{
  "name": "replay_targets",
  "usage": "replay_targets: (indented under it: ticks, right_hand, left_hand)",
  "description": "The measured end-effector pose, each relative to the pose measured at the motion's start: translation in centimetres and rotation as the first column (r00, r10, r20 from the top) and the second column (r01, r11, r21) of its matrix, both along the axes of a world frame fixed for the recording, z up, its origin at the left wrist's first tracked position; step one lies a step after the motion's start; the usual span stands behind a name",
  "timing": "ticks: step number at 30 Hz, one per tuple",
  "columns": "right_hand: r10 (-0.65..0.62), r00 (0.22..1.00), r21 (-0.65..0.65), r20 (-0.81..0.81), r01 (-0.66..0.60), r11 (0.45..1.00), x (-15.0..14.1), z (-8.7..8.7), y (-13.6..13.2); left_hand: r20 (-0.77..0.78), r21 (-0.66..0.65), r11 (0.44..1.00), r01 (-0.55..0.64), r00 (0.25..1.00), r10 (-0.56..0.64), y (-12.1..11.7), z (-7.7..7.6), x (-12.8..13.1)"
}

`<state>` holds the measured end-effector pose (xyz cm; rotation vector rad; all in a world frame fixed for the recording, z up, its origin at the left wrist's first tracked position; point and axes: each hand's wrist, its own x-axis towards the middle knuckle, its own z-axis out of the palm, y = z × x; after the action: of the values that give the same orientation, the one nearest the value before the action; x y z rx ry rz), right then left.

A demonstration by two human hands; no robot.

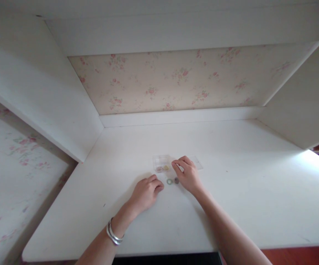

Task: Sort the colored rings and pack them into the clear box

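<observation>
A small clear plastic box [161, 159] stands on the white desk, with a pinkish round piece [159, 169] and a yellow one [166, 168] inside near its front. My right hand [187, 176] is over the box's right side, thumb and fingers pinched together; anything between the tips is too small to make out. Beyond that hand, a clear flat lid-like part [197, 162] shows on the desk. In front of the box lie a pale green ring [169, 182] and a dark round piece [176, 180]. To their left my left hand [147, 192] rests on the desk, fingers curled in with nothing visible in them.
The white desk [244, 191] is boxed in by a left panel [46, 92], a right panel [300, 95] and a low back ledge [181, 116]. A shelf hangs above. A black object [167, 259] shows below the desk's front edge.
</observation>
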<state>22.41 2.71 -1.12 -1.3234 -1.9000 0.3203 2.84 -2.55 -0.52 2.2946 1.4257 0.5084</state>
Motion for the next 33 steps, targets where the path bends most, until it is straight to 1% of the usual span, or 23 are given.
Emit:
replay_targets:
  ticks: [4,8,12,18,21,24,28,33]
  right_hand:
    - [0.019,1.000,-0.010,-0.005,-0.019,1.000,0.2,0.3,-0.2]
    - [0.060,0.998,-0.028,0.027,-0.060,0.998,0.4,0.6,-0.6]
    - [0.114,0.988,-0.045,0.101,-0.110,0.993,0.7,1.1,-1.0]
    - [0.214,0.952,-0.070,0.219,-0.204,0.977,0.8,1.7,-1.7]
    - [0.247,0.933,-0.089,0.261,-0.231,0.969,0.9,1.9,-1.9]
    - [0.283,0.910,-0.105,0.305,-0.263,0.959,1.1,2.0,-2.1]
    - [0.339,0.871,-0.145,0.356,-0.307,0.941,1.1,2.0,-2.2]
    - [0.384,0.838,-0.189,0.388,-0.336,0.923,1.0,1.7,-2.2]
  left_hand:
    - [0.007,-0.011,1.000,-0.003,1.000,0.003,0.0,0.1,0.1]
    - [0.107,-0.043,0.999,-0.003,0.994,0.008,0.2,0.7,0.3]
    - [0.162,0.005,0.999,-0.042,0.986,0.040,1.1,1.3,1.0]
    - [0.103,0.088,0.994,-0.069,0.993,0.060,3.5,1.9,2.3]
    - [0.044,0.127,0.986,-0.105,0.994,0.100,4.6,2.2,2.9]
    - [0.004,0.154,0.979,-0.133,0.991,0.134,5.3,2.1,3.2]
    - [0.050,0.171,0.975,-0.139,0.990,0.132,5.4,1.3,2.6]
    - [0.174,0.186,0.955,-0.232,0.964,0.200,4.4,0.9,0.4]
